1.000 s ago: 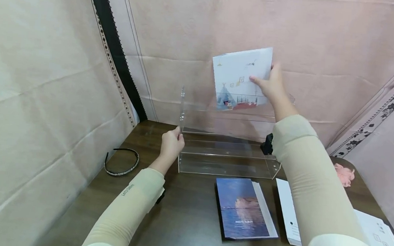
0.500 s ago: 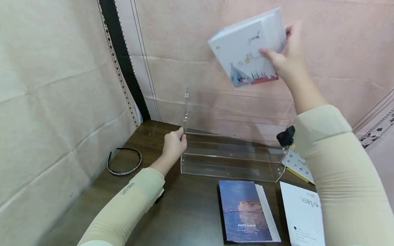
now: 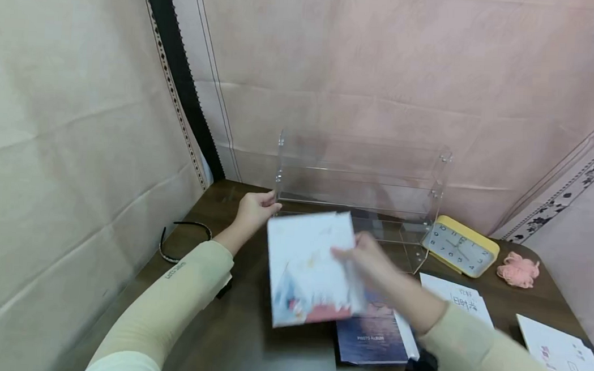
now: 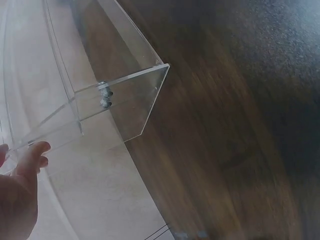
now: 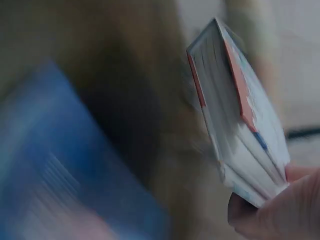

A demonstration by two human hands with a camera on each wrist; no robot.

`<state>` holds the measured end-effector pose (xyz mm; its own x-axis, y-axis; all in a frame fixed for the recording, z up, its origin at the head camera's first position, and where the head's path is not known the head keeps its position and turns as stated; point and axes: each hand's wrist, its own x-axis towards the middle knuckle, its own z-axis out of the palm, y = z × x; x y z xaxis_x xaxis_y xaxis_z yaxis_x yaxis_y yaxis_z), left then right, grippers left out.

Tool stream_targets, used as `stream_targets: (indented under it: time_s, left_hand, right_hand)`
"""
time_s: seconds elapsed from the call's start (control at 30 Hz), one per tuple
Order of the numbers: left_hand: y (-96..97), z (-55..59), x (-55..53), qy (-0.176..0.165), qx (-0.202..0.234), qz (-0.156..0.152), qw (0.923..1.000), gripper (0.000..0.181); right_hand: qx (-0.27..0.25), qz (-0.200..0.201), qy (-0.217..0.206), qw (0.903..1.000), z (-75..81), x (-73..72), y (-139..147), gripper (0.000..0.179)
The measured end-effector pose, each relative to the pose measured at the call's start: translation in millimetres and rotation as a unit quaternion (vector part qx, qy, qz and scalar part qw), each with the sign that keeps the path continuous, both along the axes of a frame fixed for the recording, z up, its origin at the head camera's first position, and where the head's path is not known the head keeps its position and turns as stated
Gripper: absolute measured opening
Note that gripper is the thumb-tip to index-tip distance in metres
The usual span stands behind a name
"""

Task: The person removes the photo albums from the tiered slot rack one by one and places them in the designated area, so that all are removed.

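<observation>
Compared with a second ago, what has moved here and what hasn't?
The right hand has carried the white book from up by the clear rack's top tier down over the blue album, still gripping it. The left hand stays holding the rack's left end; rack and album have not moved.

Staged home-like desk corner, not lived-in room. Dark wooden table (image 3: 267,342) boxed in by creased pink and beige fabric backdrops (image 3: 375,71) hung as walls, patterned trim at seams. Household items on top: clear acrylic shelf (image 3: 361,181), yellow alarm clock (image 3: 460,246), photo albums (image 3: 374,340), black headband (image 3: 183,241), pink scrunchie (image 3: 518,269). Cameras worn on head and wrists suggest recording setup.
</observation>
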<state>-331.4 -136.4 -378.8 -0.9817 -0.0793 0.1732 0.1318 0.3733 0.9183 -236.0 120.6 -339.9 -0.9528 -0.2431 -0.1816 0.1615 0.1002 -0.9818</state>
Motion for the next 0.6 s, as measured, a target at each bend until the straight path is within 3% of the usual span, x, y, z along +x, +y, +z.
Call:
stream_targets:
  time_s: [0.1, 0.23, 0.33, 0.4, 0.5, 0.6]
  left_hand:
    - [-0.1, -2.5, 1.4, -0.021, 0.013, -0.002, 0.9997, 0.043]
    - [5.2, -4.1, 0.8, -0.022, 0.027, -0.012, 0.9993, 0.045]
    - [8.1, -6.0, 1.7, -0.013, 0.020, -0.017, 0.9996, 0.046]
    - [8.3, -7.5, 2.6, -0.002, 0.001, -0.016, 0.9999, 0.046]
    - [6.1, -8.4, 3.1, 0.026, -0.060, -0.008, 0.9978, 0.045]
    - [3.8, -2.4, 7.9, 0.042, -0.164, -0.003, 0.9856, 0.049]
  right_hand:
    - [-0.026, 0.030, -0.058, 0.9975, -58.2, 21.8, -28.3, 0.029]
    - [-0.054, 0.061, -0.081, 0.9935, -99.9, 35.9, -51.9, 0.029]
    - [-0.049, 0.048, -0.090, 0.9935, -116.2, 38.6, -60.2, 0.030]
    - [-0.020, 0.028, -0.086, 0.9957, -122.8, 40.1, -63.6, 0.034]
    - [0.082, -0.007, -0.017, 0.9964, -125.3, 41.8, -68.4, 0.051]
    - [0.199, -0.011, 0.093, 0.9755, -116.3, 44.9, -66.6, 0.072]
